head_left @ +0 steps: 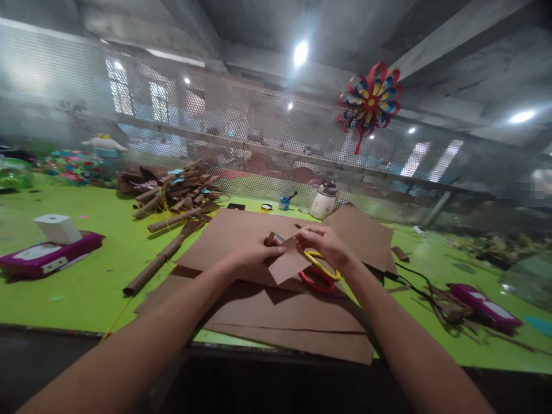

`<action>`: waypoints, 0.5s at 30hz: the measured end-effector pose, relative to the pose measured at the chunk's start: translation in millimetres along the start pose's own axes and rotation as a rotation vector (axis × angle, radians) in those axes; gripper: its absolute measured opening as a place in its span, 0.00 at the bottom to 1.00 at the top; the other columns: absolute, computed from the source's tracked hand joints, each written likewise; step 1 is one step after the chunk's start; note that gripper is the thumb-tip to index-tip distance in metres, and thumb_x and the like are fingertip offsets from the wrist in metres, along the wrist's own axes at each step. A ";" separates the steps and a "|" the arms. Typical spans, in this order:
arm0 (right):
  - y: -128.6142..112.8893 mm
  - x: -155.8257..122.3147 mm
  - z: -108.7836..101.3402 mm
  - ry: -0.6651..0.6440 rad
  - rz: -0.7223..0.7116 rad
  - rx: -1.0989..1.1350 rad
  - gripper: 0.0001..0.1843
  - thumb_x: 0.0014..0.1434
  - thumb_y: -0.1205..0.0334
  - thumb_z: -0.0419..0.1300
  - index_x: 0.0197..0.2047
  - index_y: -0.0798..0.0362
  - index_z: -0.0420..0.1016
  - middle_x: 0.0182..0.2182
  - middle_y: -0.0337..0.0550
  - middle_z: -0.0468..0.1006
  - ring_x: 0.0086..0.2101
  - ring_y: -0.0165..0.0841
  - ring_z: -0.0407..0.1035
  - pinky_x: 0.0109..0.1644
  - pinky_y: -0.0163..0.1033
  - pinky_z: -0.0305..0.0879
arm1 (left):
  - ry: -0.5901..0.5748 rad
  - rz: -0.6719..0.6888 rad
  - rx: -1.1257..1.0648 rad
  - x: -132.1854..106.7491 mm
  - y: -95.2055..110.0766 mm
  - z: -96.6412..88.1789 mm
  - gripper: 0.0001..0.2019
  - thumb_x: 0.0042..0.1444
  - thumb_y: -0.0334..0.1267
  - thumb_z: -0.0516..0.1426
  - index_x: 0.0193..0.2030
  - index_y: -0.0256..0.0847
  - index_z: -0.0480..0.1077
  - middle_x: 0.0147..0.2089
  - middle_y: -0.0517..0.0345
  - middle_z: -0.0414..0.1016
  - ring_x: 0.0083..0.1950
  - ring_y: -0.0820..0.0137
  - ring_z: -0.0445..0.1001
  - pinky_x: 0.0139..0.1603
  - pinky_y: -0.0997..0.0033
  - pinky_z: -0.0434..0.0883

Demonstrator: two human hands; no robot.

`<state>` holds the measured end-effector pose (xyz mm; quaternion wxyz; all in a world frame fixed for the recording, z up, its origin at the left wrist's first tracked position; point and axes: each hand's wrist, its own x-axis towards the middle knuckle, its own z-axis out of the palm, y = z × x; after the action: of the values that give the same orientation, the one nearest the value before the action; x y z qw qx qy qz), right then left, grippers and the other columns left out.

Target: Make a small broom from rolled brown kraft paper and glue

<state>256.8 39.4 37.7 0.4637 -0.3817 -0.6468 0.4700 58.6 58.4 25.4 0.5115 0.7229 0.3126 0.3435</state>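
Observation:
Between my two hands is a small square of brown paper [288, 261], tilted above larger brown sheets [276, 313]. My left hand [265, 251] pinches its left edge between thumb and fingers. At its upper right edge, my right hand [321, 238] has its fingertips closed on the paper. Scissors with one yellow and one red handle loop [317, 280] sit just under my right hand and partly behind the square; a bit of the blade shows between my hands. Whether the right hand also touches the scissors, I cannot tell.
Rolled brown paper tubes [176, 192] with yellow string are heaped at the back left. Purple boxes [52, 253] lie at the left and right. A white bottle [324, 200] and small blue jar [284, 203] stand behind the sheets. Dark cord [425, 287] and paper scraps lie right.

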 end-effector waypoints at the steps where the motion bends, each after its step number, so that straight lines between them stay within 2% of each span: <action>1: -1.0 -1.6 0.1 -0.033 0.022 -0.041 0.14 0.47 0.55 0.61 0.33 0.57 0.75 0.27 0.41 0.74 0.28 0.28 0.67 0.34 0.35 0.62 | -0.055 0.014 0.015 0.0 -0.8 2.5 0.13 0.44 0.45 0.58 0.27 0.35 0.66 0.23 0.64 0.63 0.24 0.77 0.60 0.25 0.76 0.56; 3: -0.4 -3.7 3.3 -0.066 0.054 -0.107 0.14 0.44 0.56 0.63 0.33 0.57 0.75 0.26 0.41 0.75 0.27 0.28 0.66 0.32 0.34 0.61 | -0.110 0.029 0.035 0.0 -2.1 6.2 0.13 0.44 0.45 0.58 0.27 0.35 0.67 0.23 0.63 0.64 0.24 0.77 0.61 0.26 0.76 0.57; 5: 2.4 -4.3 7.9 -0.045 0.052 -0.116 0.14 0.42 0.57 0.64 0.31 0.58 0.76 0.24 0.40 0.74 0.25 0.27 0.64 0.30 0.33 0.59 | -0.103 0.030 0.044 0.1 -2.4 7.2 0.13 0.44 0.44 0.58 0.27 0.34 0.67 0.23 0.62 0.65 0.25 0.77 0.62 0.27 0.75 0.58; 12: 10.0 1.6 12.2 0.156 -0.028 0.009 0.11 0.40 0.58 0.65 0.28 0.56 0.75 0.18 0.36 0.70 0.20 0.25 0.61 0.27 0.33 0.57 | 0.069 0.012 0.074 -1.2 4.2 -3.7 0.10 0.44 0.41 0.57 0.27 0.34 0.69 0.19 0.62 0.64 0.22 0.77 0.60 0.25 0.76 0.56; 15: 12.6 2.4 13.0 0.173 -0.037 0.045 0.12 0.40 0.59 0.65 0.28 0.56 0.75 0.20 0.37 0.72 0.22 0.26 0.62 0.28 0.33 0.58 | 0.143 -0.010 0.063 -2.0 5.5 -3.8 0.09 0.45 0.41 0.57 0.28 0.35 0.68 0.18 0.63 0.63 0.21 0.78 0.58 0.23 0.77 0.54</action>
<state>244.4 41.7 24.5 0.5349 -0.3983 -0.6005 0.4411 54.9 57.2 31.2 0.4668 0.7106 0.3627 0.3816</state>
